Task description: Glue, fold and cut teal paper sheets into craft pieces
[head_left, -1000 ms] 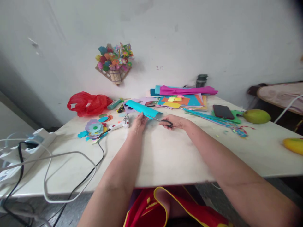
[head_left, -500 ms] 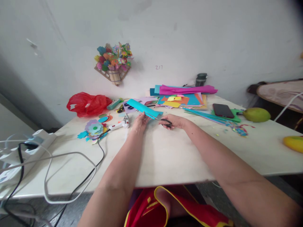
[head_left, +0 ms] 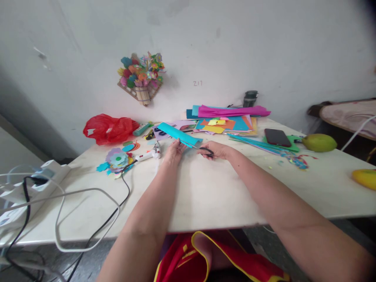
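Observation:
My left hand grips the near edge of a folded strip of turquoise paper, which slants from upper left to lower right above the table. In my right hand are scissors with black handles. Their blades point left and lie along the paper's lower edge, close to my left fingertips. Whether the blades are apart cannot be made out. Left of my hands rests a white glue gun with a black cord.
A pile of paper flower shapes and a red plastic bag lie at left, near a power strip with loose cables. Coloured sheets are stacked behind. A phone and green mango sit at right.
Both hands, the paper and the scissors stay almost in place. The whole view has shifted very slightly.

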Motion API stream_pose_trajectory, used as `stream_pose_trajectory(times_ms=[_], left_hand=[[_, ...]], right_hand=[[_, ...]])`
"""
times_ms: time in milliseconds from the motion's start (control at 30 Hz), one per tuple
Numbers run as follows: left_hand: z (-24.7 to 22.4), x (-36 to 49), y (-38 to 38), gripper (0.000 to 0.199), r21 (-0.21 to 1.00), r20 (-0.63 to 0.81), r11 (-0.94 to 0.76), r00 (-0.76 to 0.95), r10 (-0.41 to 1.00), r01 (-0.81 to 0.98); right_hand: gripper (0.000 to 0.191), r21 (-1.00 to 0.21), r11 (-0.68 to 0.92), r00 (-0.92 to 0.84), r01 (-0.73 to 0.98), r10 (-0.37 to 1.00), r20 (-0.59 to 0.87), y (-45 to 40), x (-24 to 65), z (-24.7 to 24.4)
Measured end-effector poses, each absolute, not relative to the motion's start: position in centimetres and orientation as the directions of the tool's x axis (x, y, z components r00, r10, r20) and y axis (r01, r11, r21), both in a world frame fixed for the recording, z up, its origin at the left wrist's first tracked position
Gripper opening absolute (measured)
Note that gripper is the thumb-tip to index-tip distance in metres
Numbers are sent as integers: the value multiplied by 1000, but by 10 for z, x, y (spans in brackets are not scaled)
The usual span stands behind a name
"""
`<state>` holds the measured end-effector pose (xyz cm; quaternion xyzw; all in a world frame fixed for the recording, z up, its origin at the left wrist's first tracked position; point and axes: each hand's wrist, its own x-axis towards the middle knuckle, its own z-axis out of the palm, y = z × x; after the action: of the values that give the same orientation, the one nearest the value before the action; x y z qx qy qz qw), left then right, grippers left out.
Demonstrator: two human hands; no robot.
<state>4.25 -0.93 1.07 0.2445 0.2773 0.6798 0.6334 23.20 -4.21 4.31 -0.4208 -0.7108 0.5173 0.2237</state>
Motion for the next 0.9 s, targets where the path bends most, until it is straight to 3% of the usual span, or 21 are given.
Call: stream_pose_trajectory(times_ms=[900], left_hand=[[10,37,-2,3,672,-77,-75,-171,982,-737]], right_hand=[[26,-919,76,-572,388,801,-176,-35,243,39]])
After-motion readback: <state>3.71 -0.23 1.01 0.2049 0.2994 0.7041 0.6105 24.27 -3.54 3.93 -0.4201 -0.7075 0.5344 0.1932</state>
